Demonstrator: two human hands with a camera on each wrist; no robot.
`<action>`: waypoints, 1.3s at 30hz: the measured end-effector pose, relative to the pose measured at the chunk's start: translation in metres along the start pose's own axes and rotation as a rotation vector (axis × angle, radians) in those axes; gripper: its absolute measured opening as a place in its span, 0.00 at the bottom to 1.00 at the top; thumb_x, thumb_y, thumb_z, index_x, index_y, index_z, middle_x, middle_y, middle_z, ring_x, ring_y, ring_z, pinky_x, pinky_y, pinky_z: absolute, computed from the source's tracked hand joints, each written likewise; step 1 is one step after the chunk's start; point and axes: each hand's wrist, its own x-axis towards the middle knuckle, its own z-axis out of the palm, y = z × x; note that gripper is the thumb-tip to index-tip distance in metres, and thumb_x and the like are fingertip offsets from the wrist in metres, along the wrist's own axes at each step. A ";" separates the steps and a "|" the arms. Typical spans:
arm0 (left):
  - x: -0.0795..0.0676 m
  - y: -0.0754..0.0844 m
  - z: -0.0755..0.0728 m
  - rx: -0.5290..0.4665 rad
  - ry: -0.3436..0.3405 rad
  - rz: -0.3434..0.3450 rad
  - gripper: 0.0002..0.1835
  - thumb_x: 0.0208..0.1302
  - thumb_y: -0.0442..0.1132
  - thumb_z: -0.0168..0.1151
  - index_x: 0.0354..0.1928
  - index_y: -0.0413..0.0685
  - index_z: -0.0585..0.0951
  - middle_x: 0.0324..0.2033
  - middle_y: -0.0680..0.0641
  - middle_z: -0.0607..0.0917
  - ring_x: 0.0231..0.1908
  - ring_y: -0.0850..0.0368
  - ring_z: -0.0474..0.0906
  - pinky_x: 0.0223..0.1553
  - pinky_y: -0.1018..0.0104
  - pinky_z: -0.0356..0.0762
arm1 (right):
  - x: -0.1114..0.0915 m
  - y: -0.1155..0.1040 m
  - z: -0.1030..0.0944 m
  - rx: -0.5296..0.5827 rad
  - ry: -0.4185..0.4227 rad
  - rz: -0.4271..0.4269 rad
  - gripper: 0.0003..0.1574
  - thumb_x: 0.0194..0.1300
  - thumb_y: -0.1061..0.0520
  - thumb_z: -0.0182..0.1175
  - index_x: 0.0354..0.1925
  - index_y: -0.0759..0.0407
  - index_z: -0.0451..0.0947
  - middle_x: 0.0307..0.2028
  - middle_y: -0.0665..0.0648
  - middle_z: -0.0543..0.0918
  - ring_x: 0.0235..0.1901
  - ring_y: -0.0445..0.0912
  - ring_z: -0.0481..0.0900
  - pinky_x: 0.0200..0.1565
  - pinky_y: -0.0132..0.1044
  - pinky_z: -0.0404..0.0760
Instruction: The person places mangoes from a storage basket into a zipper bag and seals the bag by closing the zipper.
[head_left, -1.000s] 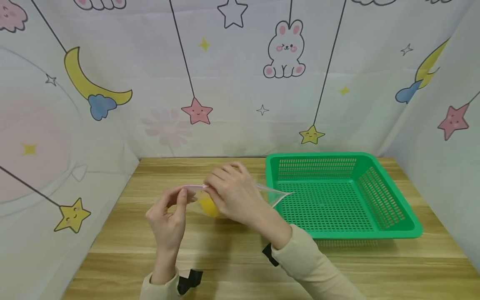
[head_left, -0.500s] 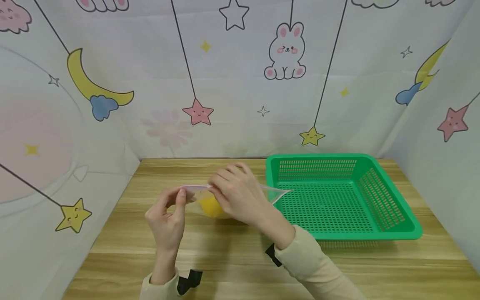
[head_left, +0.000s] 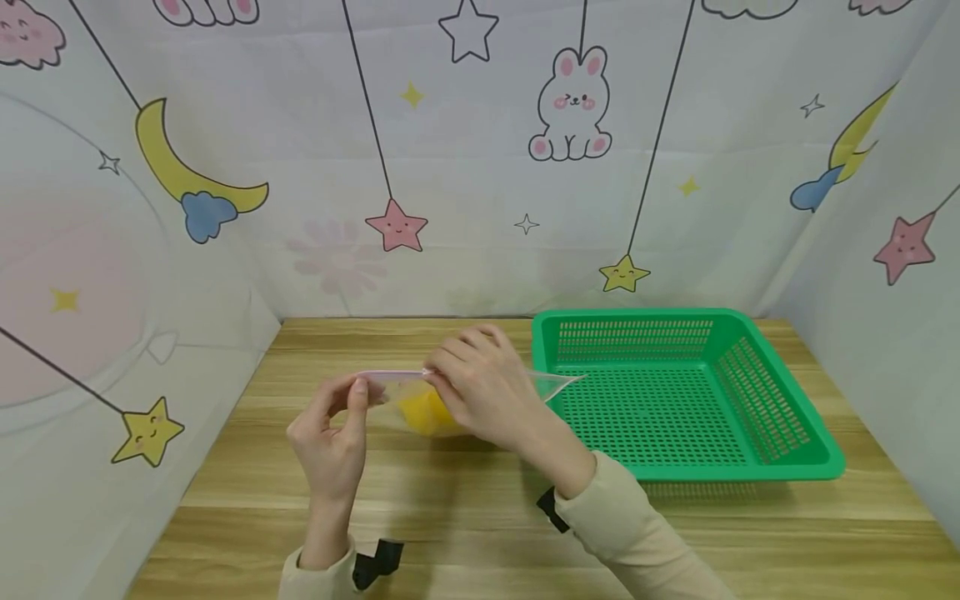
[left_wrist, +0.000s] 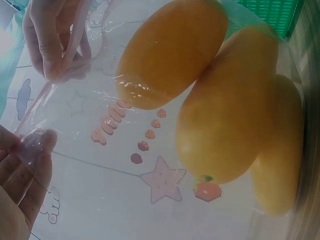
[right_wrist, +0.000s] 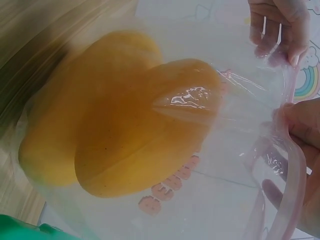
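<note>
A clear zip bag (right_wrist: 235, 150) with a pink zip strip (head_left: 393, 373) holds three yellow-orange mangoes (left_wrist: 225, 115). The left corner of the strip is pinched between thumb and fingers of my left hand (head_left: 333, 442). My right hand (head_left: 483, 387) pinches the strip farther right, and its back covers part of the bag in the head view. Between the two hands the strip runs straight with its edges together. Past my right hand the bag's mouth gapes, as the right wrist view shows. Printed lettering and small fruit pictures show on the plastic.
A green plastic basket (head_left: 735, 469) with slotted walls stands on the right of the wooden table (head_left: 247, 467), close beside the bag. Behind and at both sides hangs a white curtain (head_left: 480, 167) printed with stars, moons and a rabbit.
My right hand has slid a little to the right along the zip strip, so more of the strip shows between the hands. My left hand stays nearly in place, shifting slightly left.
</note>
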 end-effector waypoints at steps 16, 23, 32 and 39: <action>0.002 -0.001 -0.004 0.013 0.000 0.007 0.04 0.59 0.21 0.58 0.30 0.28 0.82 0.21 0.35 0.83 0.27 0.75 0.80 0.34 0.83 0.79 | -0.005 0.007 0.000 0.000 0.001 0.003 0.05 0.66 0.52 0.61 0.36 0.50 0.82 0.35 0.46 0.85 0.40 0.45 0.78 0.56 0.43 0.73; 0.002 -0.002 -0.005 -0.001 0.002 -0.007 0.04 0.60 0.21 0.58 0.31 0.28 0.82 0.21 0.34 0.83 0.27 0.74 0.81 0.34 0.82 0.79 | -0.008 0.010 -0.001 0.000 0.012 0.005 0.05 0.65 0.52 0.61 0.36 0.50 0.83 0.34 0.46 0.85 0.39 0.45 0.79 0.55 0.43 0.74; 0.003 -0.003 -0.005 -0.012 0.013 -0.007 0.04 0.59 0.21 0.58 0.31 0.27 0.82 0.21 0.35 0.84 0.26 0.74 0.82 0.34 0.81 0.80 | -0.011 0.014 -0.001 -0.008 0.012 0.010 0.03 0.64 0.53 0.62 0.35 0.50 0.82 0.33 0.46 0.85 0.38 0.45 0.79 0.54 0.44 0.74; 0.003 -0.002 -0.005 -0.023 0.014 -0.011 0.04 0.59 0.21 0.58 0.31 0.27 0.82 0.21 0.35 0.84 0.26 0.73 0.82 0.34 0.81 0.80 | -0.013 0.015 -0.003 -0.008 0.000 0.028 0.04 0.66 0.53 0.61 0.36 0.50 0.82 0.34 0.46 0.85 0.39 0.45 0.78 0.54 0.44 0.73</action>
